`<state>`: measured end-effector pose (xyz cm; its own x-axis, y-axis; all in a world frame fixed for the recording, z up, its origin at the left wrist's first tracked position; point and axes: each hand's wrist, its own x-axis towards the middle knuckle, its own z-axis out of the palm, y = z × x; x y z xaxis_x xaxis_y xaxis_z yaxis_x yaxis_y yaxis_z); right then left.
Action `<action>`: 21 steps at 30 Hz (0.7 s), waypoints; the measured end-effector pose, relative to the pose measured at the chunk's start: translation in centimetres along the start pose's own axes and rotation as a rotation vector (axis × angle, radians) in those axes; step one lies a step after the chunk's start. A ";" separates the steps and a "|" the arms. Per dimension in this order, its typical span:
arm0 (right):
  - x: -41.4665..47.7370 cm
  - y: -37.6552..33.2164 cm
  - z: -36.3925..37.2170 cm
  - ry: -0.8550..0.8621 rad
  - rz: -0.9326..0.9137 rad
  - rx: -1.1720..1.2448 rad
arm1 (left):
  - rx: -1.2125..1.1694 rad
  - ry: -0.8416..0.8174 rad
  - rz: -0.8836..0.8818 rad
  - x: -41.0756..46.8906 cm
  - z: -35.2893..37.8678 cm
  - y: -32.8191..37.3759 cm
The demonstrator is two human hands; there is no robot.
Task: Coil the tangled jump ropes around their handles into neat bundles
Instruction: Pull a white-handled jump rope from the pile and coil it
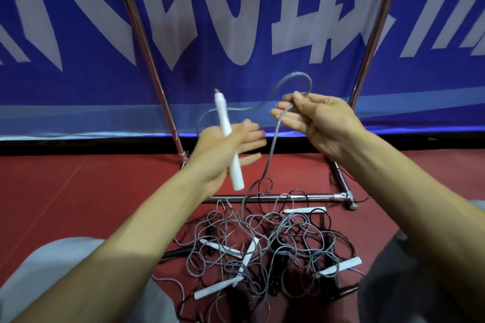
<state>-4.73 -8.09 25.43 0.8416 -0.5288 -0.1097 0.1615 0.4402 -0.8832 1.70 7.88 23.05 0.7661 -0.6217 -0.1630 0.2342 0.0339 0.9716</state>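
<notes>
**Position.** The left hand (228, 149) holds a white handle (221, 113) raised and tilted, tip up. Motion blur hides how the fingers lie on it. The right hand (322, 123) pinches the grey cord (273, 144) between thumb and forefinger, with the other fingers loose. The cord arches above that hand, then drops into the tangled pile (262, 244) on the red floor (78, 191).

**Risks.**
- The cord's lower run disappears into the pile. In my judgement, drawing it upward is likely to tighten loops round neighbouring ropes and drag the whole heap.
- Winding before the rope is freed would trap foreign strands in the bundle.
- The cord looks springy, so turns laid with slack tension may unwind off the handle.
- Some loops lie across the chrome bar (288, 196) of the frame, and a pull could snag there.

**Materials and shapes.**
- Held handle: a slim, smooth, matt white cylinder, tapering towards the tip.
- Floor handles (338, 266): several of the same type lie scattered in the pile. Darker handles (278, 257) sit among them, but their details are unclear.
- Cords: thin and round, grey or black, probably coated. They hold open curls and do not lie limp.
- Frame: polished metal tube.
- Backdrop: a blue banner (236, 21) with white lettering.
</notes>
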 end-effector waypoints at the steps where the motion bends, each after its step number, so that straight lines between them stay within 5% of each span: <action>1: -0.1 -0.3 -0.3 0.016 0.002 0.041 | 0.081 -0.064 -0.017 -0.1 0.6 -0.5; 5: 0.2 -1.3 -1.5 0.071 0.003 0.199 | 0.285 -0.230 -0.040 -0.8 2.5 -2.3; 9: 1.0 -1.5 -2.8 0.127 -0.019 0.184 | 0.254 -0.198 0.064 -1.3 3.4 -2.7; 14: 1.1 -0.6 -2.4 0.097 -0.053 -0.096 | 0.199 -0.012 0.150 -0.7 3.3 -2.5; 21: 0.5 2.7 -1.6 -0.172 0.151 -0.633 | -0.128 0.093 0.219 -0.1 1.8 0.3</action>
<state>-4.72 -8.30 22.29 0.9098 -0.3487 -0.2250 -0.2537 -0.0380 -0.9665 0.61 6.52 23.65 0.8572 -0.5142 0.0275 0.1263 0.2617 0.9569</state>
